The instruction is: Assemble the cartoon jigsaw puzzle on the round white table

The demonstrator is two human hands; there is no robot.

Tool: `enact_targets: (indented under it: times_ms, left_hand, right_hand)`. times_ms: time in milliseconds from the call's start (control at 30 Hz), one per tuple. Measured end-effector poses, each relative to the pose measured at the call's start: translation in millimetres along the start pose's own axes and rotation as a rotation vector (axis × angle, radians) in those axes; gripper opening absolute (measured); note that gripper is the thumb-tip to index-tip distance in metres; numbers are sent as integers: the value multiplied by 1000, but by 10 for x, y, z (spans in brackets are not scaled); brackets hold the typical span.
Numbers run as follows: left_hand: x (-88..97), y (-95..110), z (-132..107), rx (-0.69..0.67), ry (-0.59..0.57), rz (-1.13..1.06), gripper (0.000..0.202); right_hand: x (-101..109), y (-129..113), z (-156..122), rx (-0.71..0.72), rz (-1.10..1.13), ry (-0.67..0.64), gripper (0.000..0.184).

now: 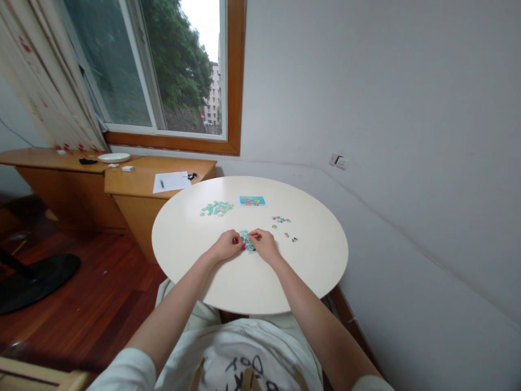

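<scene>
Both my hands rest on a round white table (309,271), fingers curled around a small cluster of joined teal puzzle pieces (246,240). My left hand (228,245) pinches its left side and my right hand (264,244) pinches its right side. A heap of loose teal pieces (216,208) lies further back on the left. A small picture card (252,201) lies at the back centre. A few scattered coloured pieces (281,220) and dark ones (291,237) lie right of my hands.
A wooden cabinet (134,201) stands behind the table under the window, with a sheet of paper (171,181), a white plate (114,157) and small items on it. The grey wall runs close along the right. A black round base (36,279) sits on the wood floor at left.
</scene>
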State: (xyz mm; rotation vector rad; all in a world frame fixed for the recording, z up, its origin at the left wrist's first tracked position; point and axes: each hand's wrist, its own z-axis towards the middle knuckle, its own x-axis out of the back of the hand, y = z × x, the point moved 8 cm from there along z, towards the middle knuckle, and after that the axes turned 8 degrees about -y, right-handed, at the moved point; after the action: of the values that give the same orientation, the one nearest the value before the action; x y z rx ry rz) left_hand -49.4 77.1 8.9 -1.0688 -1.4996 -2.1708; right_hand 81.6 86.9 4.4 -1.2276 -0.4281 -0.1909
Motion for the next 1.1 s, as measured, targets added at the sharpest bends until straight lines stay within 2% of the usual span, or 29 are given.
enact_targets:
  times_ms: [500,800,1100]
  left_hand:
    - [-1,0,13,-35,19,43,23]
    - [-18,1,26,-20,8,147,23]
    - [-23,9,20,-42,5,139,21]
  right_hand:
    - [-12,-5,-3,-8,-12,-4,10]
    - [-5,-33,-10,-24,-34,-12,9]
    - [-17,-10,2,-17,-37,-11,10]
